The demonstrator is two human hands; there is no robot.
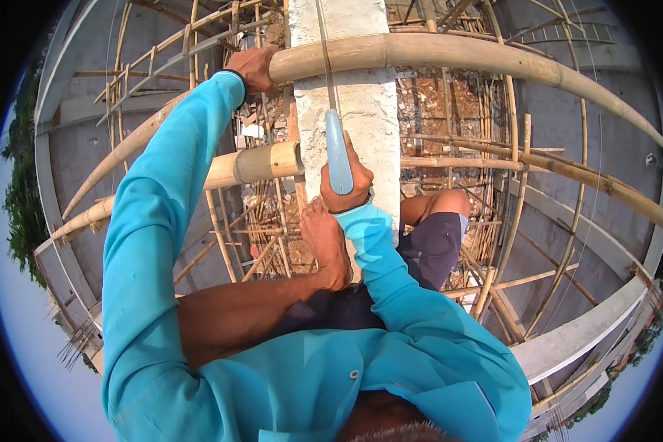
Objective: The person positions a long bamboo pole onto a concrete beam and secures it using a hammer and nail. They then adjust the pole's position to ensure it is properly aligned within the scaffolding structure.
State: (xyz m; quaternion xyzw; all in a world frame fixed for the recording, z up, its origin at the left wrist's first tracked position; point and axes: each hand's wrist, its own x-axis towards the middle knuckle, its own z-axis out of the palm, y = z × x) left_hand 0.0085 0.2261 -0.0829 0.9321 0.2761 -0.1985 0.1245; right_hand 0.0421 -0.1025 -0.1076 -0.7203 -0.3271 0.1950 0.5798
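Note:
A thick bamboo pole lies crosswise over a pale concrete beam. My left hand is wrapped round the pole just left of the beam. In my right hand, closed round its blue handle, is a handsaw. Its narrow blade, seen nearly edge-on, points away from me and crosses the top of the pole above the beam. The teeth cannot be made out, nor any cut under the blade. My bare foot rests on the beam close to my right hand.
A cut bamboo end stops at the beam's left side. Bamboo scaffolding stands on both sides. Far below lie rubble and reddish soil. A curved concrete edge runs along the lower right.

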